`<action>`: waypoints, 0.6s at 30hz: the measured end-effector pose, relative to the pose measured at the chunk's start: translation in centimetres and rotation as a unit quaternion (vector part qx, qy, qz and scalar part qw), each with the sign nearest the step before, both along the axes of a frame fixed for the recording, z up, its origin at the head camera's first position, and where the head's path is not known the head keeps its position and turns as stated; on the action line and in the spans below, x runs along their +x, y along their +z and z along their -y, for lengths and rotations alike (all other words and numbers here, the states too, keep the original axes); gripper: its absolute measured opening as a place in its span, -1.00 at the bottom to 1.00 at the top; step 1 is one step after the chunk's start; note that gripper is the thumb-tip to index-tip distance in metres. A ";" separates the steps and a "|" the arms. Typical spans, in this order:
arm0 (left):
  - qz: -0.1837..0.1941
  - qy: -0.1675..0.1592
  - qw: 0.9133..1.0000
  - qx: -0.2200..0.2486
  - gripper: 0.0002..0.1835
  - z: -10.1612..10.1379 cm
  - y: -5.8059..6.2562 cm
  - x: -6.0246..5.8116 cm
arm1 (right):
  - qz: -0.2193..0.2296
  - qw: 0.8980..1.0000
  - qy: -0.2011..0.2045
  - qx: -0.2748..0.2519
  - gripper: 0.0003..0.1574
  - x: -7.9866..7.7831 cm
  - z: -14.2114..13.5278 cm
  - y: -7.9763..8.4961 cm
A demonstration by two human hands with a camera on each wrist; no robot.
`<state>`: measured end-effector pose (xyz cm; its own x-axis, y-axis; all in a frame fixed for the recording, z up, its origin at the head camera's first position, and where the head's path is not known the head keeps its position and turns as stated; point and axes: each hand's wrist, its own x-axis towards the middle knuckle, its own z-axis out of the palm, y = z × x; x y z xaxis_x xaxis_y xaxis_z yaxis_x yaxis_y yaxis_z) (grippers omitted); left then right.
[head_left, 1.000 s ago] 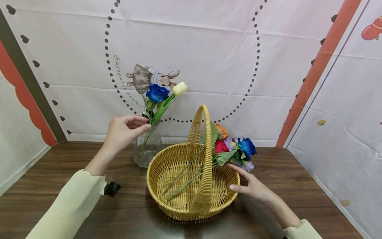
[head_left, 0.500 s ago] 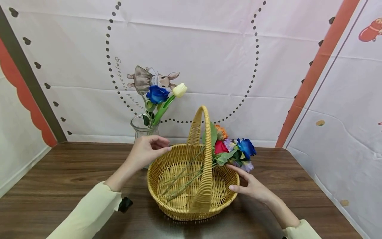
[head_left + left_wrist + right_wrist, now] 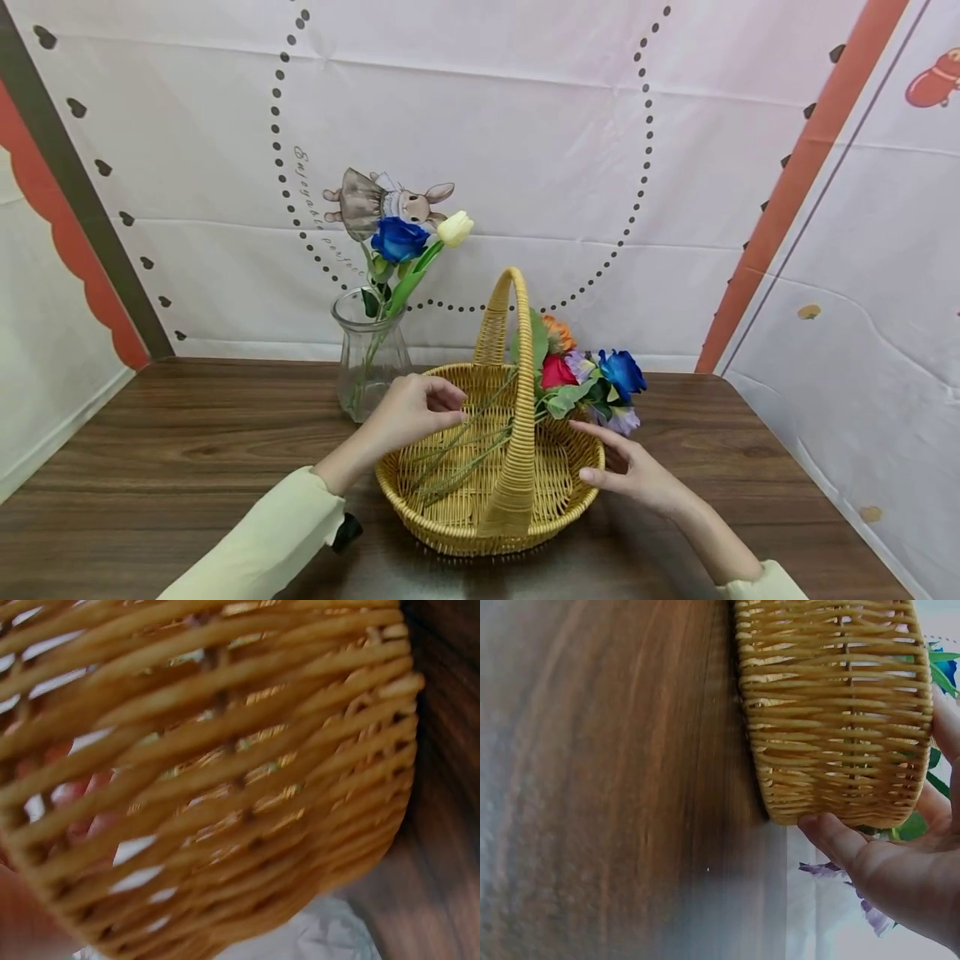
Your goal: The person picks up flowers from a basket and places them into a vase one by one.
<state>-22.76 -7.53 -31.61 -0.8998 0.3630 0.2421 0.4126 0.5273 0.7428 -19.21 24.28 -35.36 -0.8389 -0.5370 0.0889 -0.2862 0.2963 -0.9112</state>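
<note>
A golden wicker basket (image 3: 457, 533) with a tall arched handle (image 3: 517, 467) stands on the table. Inside it lie long green flower stems (image 3: 465, 471); their blooms, among them a red rose (image 3: 557, 371), an orange flower (image 3: 558, 333) and a blue rose (image 3: 622, 373), lean out over the far right rim. Over the basket's left rim hovers my left hand (image 3: 412, 412), fingers loosely bent, fingertips close to the stems, nothing seen in them. Through the weave in the left wrist view, its fingers (image 3: 82, 810) show partly. My right hand (image 3: 637, 475) rests its thumb and fingers against the right rim.
Behind the basket to the left stands a clear glass vase (image 3: 371, 358) holding a blue rose (image 3: 400, 240) and a pale yellow tulip (image 3: 454, 228). Wooden tabletop (image 3: 187, 467) surrounds them. A printed white cloth (image 3: 480, 125) hangs along the back.
My left hand has moved away from the flowers in the vase, down and to the right, to over the basket. The right hand has stayed at the basket's rim.
</note>
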 end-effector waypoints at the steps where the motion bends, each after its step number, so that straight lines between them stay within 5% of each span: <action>1: 0.003 -0.005 1.000 -0.006 -0.78 -0.2 -0.2 0.0 | 0.003 1.000 0.000 0.000 -0.27 0.1 0.0 0.0; 12: 0.010 -0.038 0.997 -0.069 -0.83 -1.7 -1.9 -0.7 | 0.010 1.000 -0.005 0.000 -0.28 0.3 0.0 -0.2; 18: -0.024 -0.076 0.990 -0.119 -0.87 -2.1 -2.3 -0.9 | 0.010 1.000 -0.010 0.005 -0.28 0.3 -0.1 -0.3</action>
<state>-23.71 -5.39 -33.94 -0.8200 0.5450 0.1749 0.5323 0.6137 0.5831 -18.95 24.38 -35.63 -0.8510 -0.5209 0.0670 -0.2622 0.3107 -0.9136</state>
